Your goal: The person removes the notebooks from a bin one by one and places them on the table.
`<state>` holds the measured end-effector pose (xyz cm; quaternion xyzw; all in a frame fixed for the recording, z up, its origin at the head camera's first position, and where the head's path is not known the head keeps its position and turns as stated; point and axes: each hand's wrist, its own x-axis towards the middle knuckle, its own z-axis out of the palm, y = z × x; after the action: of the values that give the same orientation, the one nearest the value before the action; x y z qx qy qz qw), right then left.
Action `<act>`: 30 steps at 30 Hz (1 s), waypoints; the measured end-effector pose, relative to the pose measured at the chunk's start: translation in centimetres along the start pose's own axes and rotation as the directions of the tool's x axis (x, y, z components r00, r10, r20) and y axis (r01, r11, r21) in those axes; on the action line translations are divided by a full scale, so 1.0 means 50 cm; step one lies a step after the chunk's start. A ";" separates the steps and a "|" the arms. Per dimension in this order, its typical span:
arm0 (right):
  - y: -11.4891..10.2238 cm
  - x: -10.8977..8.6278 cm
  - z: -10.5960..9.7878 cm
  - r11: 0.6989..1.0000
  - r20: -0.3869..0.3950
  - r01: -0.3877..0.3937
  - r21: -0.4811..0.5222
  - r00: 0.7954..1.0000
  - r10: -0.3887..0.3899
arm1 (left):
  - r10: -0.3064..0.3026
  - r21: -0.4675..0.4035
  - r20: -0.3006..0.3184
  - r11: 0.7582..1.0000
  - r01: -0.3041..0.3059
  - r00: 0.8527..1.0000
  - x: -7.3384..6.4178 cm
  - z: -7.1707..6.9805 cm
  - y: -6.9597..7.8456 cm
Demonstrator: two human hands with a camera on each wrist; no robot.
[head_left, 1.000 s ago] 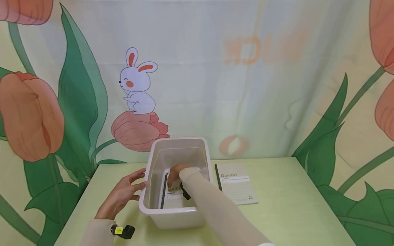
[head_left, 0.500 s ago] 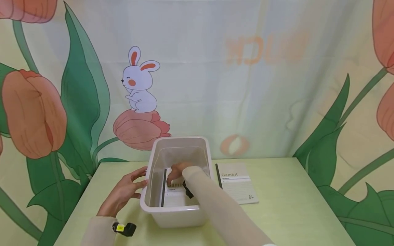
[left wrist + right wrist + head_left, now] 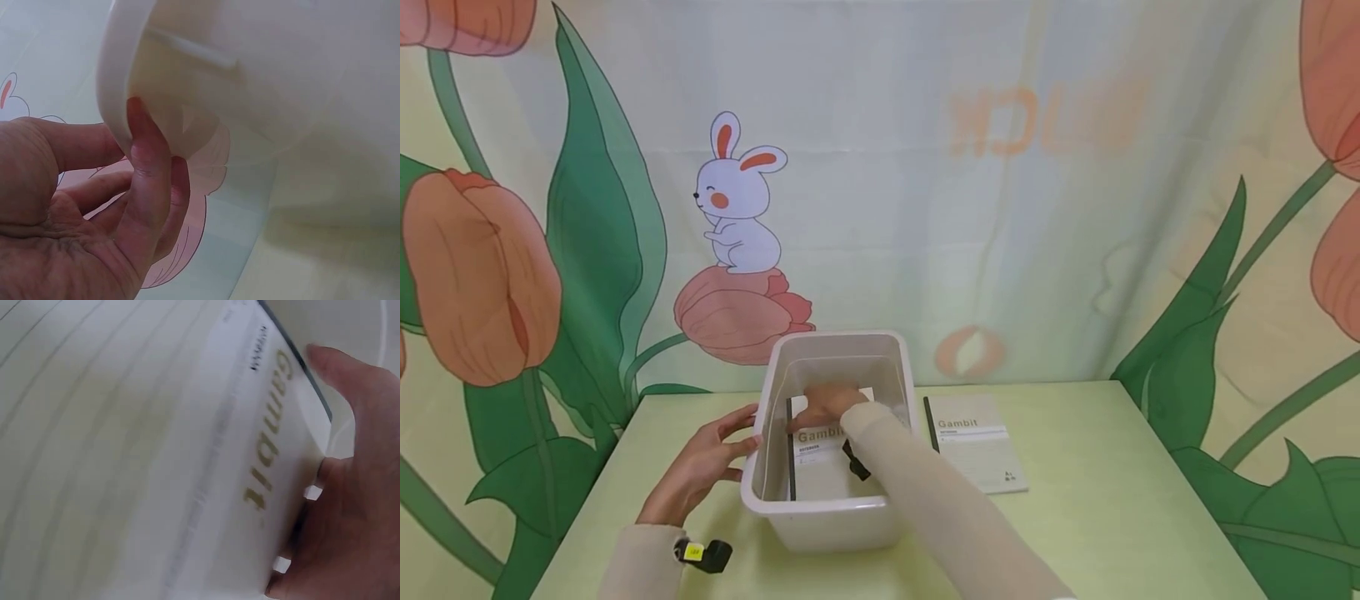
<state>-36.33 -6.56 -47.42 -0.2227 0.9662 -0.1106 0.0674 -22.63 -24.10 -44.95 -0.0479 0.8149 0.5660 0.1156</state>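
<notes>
I see a pale green counter (image 3: 1112,500) before a printed backdrop (image 3: 925,208) of tulips, green leaves and a white rabbit (image 3: 735,208), evenly lit.

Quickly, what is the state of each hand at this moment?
Left hand: open, fingers straight against the outer wall of the white bin.
Right hand: inside the bin, its grip closed on the top edge of the Gambit notebook.
</notes>
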 end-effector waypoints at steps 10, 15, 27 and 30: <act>0.010 0.010 -0.029 0.998 -0.147 -0.002 -0.064 0.989 -0.007 | 0.004 0.002 0.009 1.000 -0.004 1.000 0.000 0.003 0.004; -0.008 -0.025 -0.085 0.999 -0.171 0.045 -0.015 0.984 -0.047 | -0.006 0.009 0.012 1.000 0.006 1.000 -0.001 0.003 0.004; -0.068 -0.113 -0.297 0.985 -0.326 0.158 -0.069 0.930 -0.171 | -0.026 0.021 0.019 0.999 0.026 0.999 -0.006 0.003 0.011; -0.067 -0.151 -0.354 0.982 -0.376 0.156 -0.106 0.908 -0.185 | -0.025 0.015 0.019 1.000 0.025 1.000 -0.004 0.006 0.013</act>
<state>-31.38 -2.86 -28.87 -0.2826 0.9409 -0.1219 -0.1415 -22.52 -23.60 -44.41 -0.0517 0.8172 0.5589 0.1308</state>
